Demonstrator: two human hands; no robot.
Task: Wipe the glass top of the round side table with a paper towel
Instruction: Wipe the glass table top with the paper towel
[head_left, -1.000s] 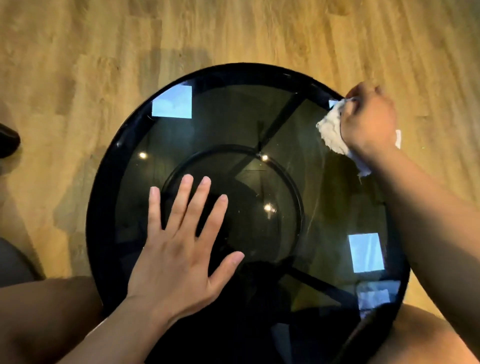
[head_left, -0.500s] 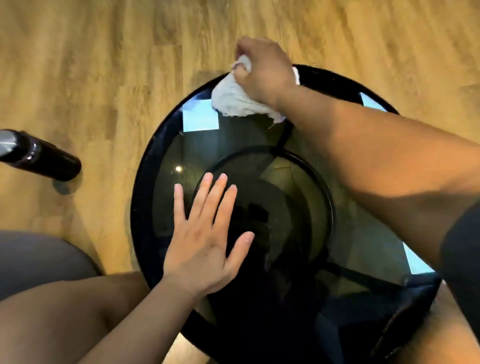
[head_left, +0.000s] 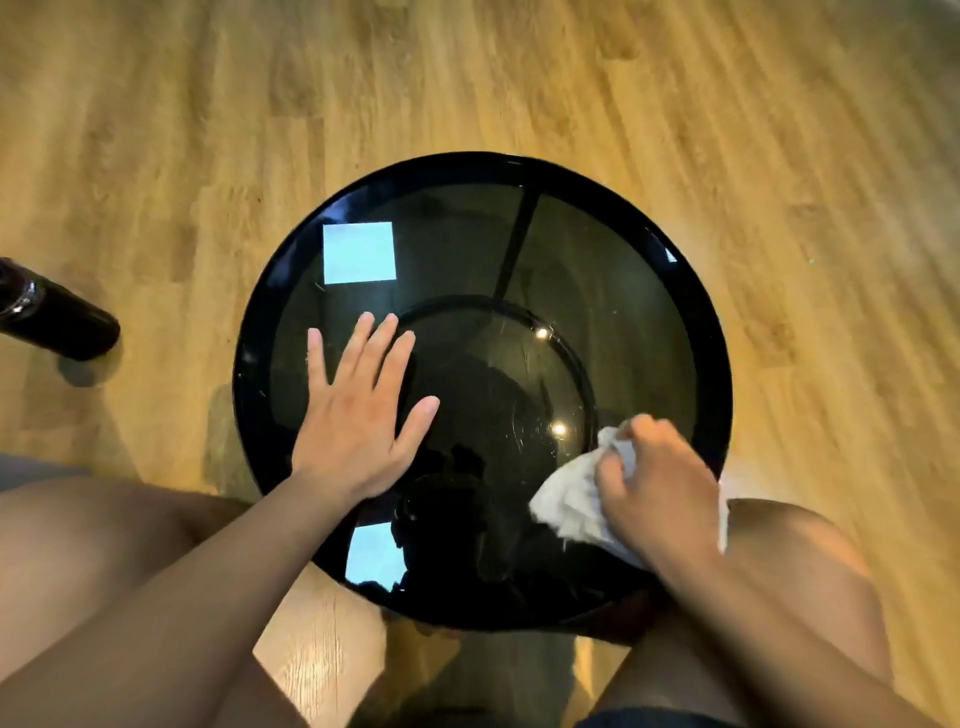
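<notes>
In the head view, the round table (head_left: 470, 165) is seen from above on a wooden floor (head_left: 519, 78), between the person's bare thighs (head_left: 78, 545) at the near edge. The left hand (head_left: 358, 410) is laid flat on the left part of the glass (head_left: 597, 270), with its fingers straight and spread and nothing held. Its fingertips are pointed toward the far side, at a pale square reflection (head_left: 358, 253).

The towel (head_left: 569, 501), white and crumpled, is pressed onto the glass at the near right, close to the rim. It is gripped by the right hand (head_left: 660, 493), whose fingers are curled over it. A second reflection is seen at the near left of the glass, and a dark ring (head_left: 498, 305) is visible beneath the glass at the middle. A dark cylinder (head_left: 57, 317) lies on the floor, well left of the table.

Half a second ago the towel and right hand were at the far rim, and they have since been carried to the near right. One second ago they were at the far right edge. The left hand has been kept flat on the left of the glass throughout.
</notes>
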